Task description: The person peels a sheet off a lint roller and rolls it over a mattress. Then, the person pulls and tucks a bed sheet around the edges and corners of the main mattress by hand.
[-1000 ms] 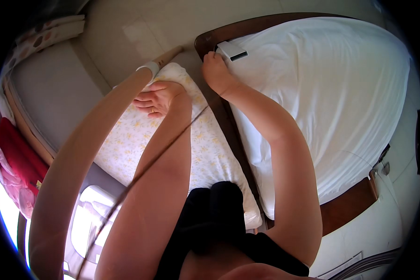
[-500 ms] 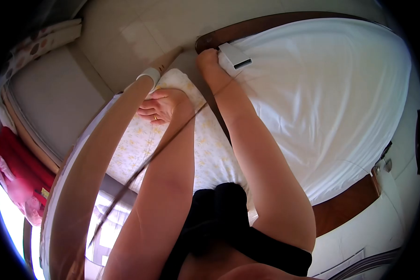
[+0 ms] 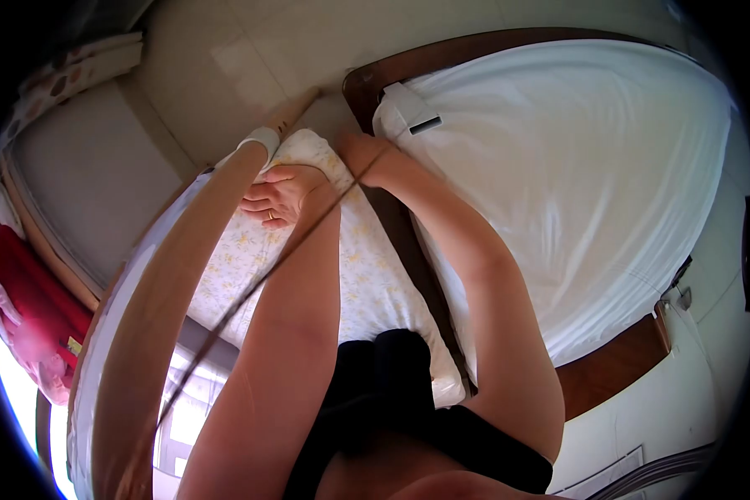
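A white cushion or pillow with a small yellow floral print (image 3: 383,283) lies lengthwise below my arms. My left hand (image 3: 279,198), a ring on one finger, rests against its upper left part. The fingers are stretched out and slightly apart, pointing left, and nothing shows in them. My right hand (image 3: 362,154) is at the upper right edge of the floral fabric, near the bed's corner. It is smeared by motion, so its fingers cannot be made out. A thin dark cord (image 3: 254,287) crosses diagonally in front of my left forearm.
Right of my arms is a bed with a white sheet (image 3: 592,183) and a dark wooden frame (image 3: 362,87). A white box-like piece with a dark slot (image 3: 412,108) lies at its corner. On the left are a tan curved bar (image 3: 167,275), a grey padded surface (image 3: 92,167) and red fabric (image 3: 33,275).
My right hand has moved down and left, from the bed's corner to the floral fabric, with the elbow bending outward. The left hand stays nearly where it was.
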`<state>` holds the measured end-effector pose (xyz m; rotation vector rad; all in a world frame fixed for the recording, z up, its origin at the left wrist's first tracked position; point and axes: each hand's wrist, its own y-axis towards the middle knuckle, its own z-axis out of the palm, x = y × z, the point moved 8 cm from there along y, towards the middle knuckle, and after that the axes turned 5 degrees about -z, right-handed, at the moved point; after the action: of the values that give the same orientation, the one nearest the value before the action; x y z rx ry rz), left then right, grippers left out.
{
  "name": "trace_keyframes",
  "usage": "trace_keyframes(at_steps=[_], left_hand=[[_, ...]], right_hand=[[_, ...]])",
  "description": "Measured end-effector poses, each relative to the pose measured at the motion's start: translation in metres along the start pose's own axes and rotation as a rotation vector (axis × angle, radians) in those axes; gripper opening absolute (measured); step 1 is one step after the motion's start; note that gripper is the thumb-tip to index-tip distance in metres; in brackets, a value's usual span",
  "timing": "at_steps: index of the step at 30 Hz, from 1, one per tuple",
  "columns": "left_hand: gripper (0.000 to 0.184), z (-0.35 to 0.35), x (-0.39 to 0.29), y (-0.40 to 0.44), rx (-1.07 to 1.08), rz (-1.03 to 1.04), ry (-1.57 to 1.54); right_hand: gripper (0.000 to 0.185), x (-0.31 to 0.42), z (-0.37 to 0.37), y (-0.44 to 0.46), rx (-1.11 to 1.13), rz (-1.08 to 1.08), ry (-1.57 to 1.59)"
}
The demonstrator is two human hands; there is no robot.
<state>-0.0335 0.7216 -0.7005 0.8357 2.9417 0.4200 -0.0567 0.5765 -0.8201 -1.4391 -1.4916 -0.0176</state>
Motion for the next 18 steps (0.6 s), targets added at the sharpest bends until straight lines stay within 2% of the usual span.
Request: trace_keyframes(at_steps=[1, 2, 3, 4, 5, 6, 7, 9, 11, 13, 14, 15, 16, 18], left_hand=[[0.049, 0.006, 0.002, 0.0, 0.002, -0.003, 0.004], [0.05, 0.011, 0.004, -0.001, -0.043, 0.018, 0.179], [0.05, 0.018, 0.005, -0.001, -0.088, 0.04, 0.354], [0.051, 0.025, 0.008, 0.0, -0.133, 0.06, 0.531], [0.051, 0.03, 0.011, 0.0, -0.178, 0.08, 0.709], [0.052, 0.033, 0.014, 0.001, -0.22, 0.099, 0.887], [0.049, 0.041, 0.01, 0.001, -0.343, 0.187, 1.652], [0.045, 0.052, 0.011, 0.002, -0.403, 0.344, 2.61], [0.044, 0.041, 0.014, 0.002, -0.292, 0.499, 2.998], [0.044, 0.039, 0.011, 0.002, -0.254, 0.51, 3.073], [0.044, 0.039, 0.013, 0.002, -0.244, 0.523, 3.115], [0.044, 0.037, 0.0, 0.001, -0.325, 0.397, 2.517], [0.044, 0.027, -0.006, 0.0, -0.365, 0.28, 1.916], [0.045, 0.023, -0.002, 0.0, -0.386, 0.193, 1.871]], right_hand=[[0.023, 0.016, -0.018, -0.037, 0.082, -0.087, 0.028], [0.021, 0.031, -0.055, -0.077, 0.166, -0.175, 0.057], [0.023, 0.029, -0.071, -0.105, 0.37, -0.172, 0.279], [0.026, 0.025, -0.1, -0.131, 0.442, -0.125, 0.402], [0.028, 0.01, -0.117, -0.15, 0.497, -0.059, 0.814], [0.026, -0.013, -0.149, -0.155, 0.392, -0.056, 0.85], [0.025, -0.034, -0.177, -0.149, 0.284, -0.054, 0.884], [0.026, -0.075, -0.228, -0.111, -0.091, 0.007, 0.652], [0.034, -0.092, -0.235, -0.057, -0.166, 0.026, 0.315], [0.038, -0.109, -0.201, -0.016, -0.112, -0.037, -0.07], [0.038, -0.118, -0.172, 0.002, 0.078, 0.037, -0.097], [0.039, -0.122, -0.151, 0.014, 0.264, 0.111, -0.125], [0.037, -0.117, -0.149, 0.02, 0.325, 0.107, -0.132], [0.033, -0.111, -0.146, 0.026, 0.454, 0.096, -0.146]])
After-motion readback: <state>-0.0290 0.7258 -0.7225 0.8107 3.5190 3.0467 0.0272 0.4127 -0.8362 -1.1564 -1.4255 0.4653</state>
